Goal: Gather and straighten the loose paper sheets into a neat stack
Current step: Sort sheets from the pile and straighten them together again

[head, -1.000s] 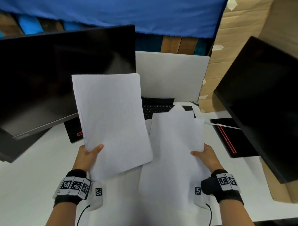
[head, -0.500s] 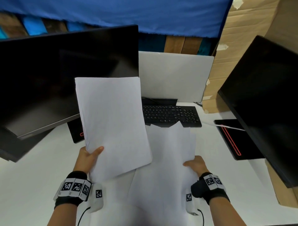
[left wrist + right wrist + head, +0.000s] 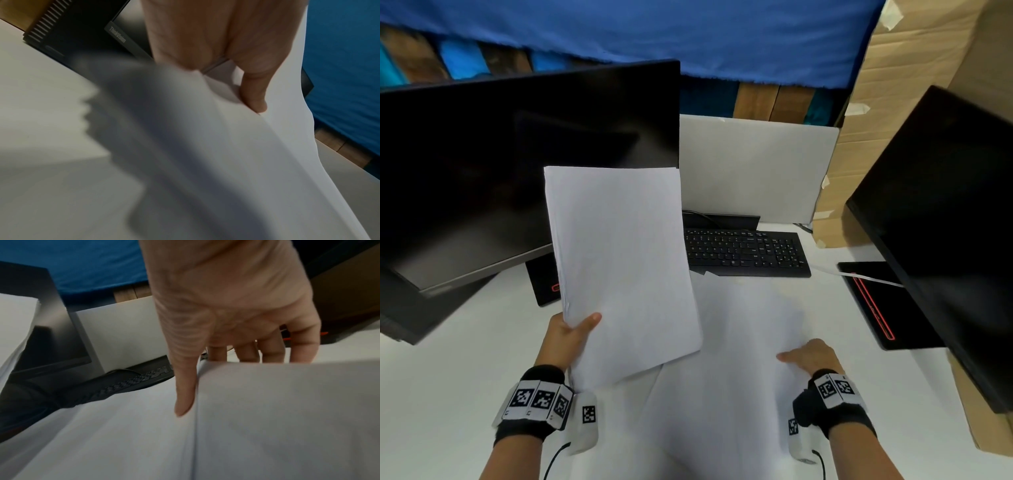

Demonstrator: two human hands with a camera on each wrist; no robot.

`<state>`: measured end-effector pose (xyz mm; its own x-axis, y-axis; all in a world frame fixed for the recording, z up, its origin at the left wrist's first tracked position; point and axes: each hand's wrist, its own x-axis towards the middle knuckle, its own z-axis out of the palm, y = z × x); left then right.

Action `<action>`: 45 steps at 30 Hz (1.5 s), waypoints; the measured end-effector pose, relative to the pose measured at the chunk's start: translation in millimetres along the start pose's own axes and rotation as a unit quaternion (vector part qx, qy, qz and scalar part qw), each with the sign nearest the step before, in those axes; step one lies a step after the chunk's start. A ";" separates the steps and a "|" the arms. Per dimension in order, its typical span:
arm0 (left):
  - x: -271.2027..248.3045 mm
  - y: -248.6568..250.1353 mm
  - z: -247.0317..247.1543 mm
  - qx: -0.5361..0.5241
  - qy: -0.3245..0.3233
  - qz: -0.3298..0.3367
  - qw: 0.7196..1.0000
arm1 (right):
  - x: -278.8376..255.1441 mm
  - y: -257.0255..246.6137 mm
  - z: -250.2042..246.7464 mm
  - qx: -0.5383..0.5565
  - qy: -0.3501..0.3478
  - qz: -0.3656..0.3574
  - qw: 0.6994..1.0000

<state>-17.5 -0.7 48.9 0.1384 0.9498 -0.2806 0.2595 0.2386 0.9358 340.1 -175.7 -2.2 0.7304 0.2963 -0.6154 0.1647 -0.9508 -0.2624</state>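
Left hand: my left hand (image 3: 566, 337) pinches the lower left corner of the held stack (image 3: 619, 270), thumb on the face, fingers hidden behind; the wrist view shows the thumb (image 3: 254, 99) pressing a shallow crease into the top sheet.
Right hand: my right hand (image 3: 810, 358) sits low at centre right of the head view, thumb on top of the loose sheets (image 3: 736, 342) and fingers (image 3: 269, 352) curled under their right edge, gripping them.
Pose: left forearm raised, so its stack stands tilted up across the middle of the frame; right wrist low, near the worktop (image 3: 448, 394).
Where the paper is: one squared bundle in the air at centre; the rest is spread at lower centre, its far end just before the keyboard (image 3: 746, 251).
Handling: I judge the paper light, limp and slippery sheet on sheet; a corner pinch lets it droop and fan.
Where to hold: I'd take each bundle by its long edges, then knock a short edge on the worktop.
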 end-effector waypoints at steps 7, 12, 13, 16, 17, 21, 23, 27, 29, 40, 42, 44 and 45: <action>-1.1 0.7 2.8 0.003 -0.005 0.002 1.000 | -12.2 -19.6 11.1 0.038 0.004 -0.025 0.999; -4.0 0.6 1.5 0.001 -0.004 0.002 1.000 | -6.1 -27.5 33.7 0.120 -0.016 -0.043 0.992; -4.4 0.0 -0.1 0.000 0.000 0.001 1.000 | -5.5 -27.9 34.8 0.131 -0.031 -0.046 0.990; -3.6 -2.7 -7.3 -0.002 0.013 -0.005 1.000 | -6.2 -27.2 27.9 0.176 -0.039 -0.090 0.979; -3.3 -3.6 -10.1 -0.001 0.020 -0.007 1.000 | -9.9 -27.0 20.6 0.186 -0.042 -0.109 0.976; -1.8 -6.2 -19.0 -0.010 0.052 -0.015 0.998 | -27.7 -29.2 -29.4 0.227 0.018 -0.213 0.950; -0.9 -6.7 -20.8 -0.016 0.059 -0.019 0.998 | -41.1 -34.6 -58.6 0.253 0.062 -0.256 0.931; 1.6 -5.2 -16.7 -0.024 0.056 -0.018 0.998 | -65.1 -44.3 -100.4 0.314 0.121 -0.304 0.891; 2.8 -0.8 -12.5 -0.019 0.049 -0.012 0.999 | -74.1 -49.0 -112.1 0.356 0.137 -0.318 0.868; 14.7 8.1 -17.9 -0.003 0.081 -0.008 0.997 | -87.8 -45.3 -144.0 0.465 0.183 -0.362 0.787; 14.8 9.4 -19.7 -0.005 0.088 -0.009 0.996 | -88.9 -43.9 -150.6 0.470 0.183 -0.372 0.779; 14.2 10.6 -19.7 -0.004 0.092 -0.011 0.996 | -88.6 -44.8 -151.7 0.466 0.180 -0.375 0.781; 14.4 10.2 -18.6 -0.004 0.089 -0.012 0.996 | -87.0 -46.0 -149.4 0.456 0.186 -0.370 0.788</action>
<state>-30.7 19.2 58.4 -0.0401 0.9646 -0.2608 0.2524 0.2623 0.9314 368.0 -171.2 174.5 0.8304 0.5299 0.1722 0.2152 -0.0200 -0.9764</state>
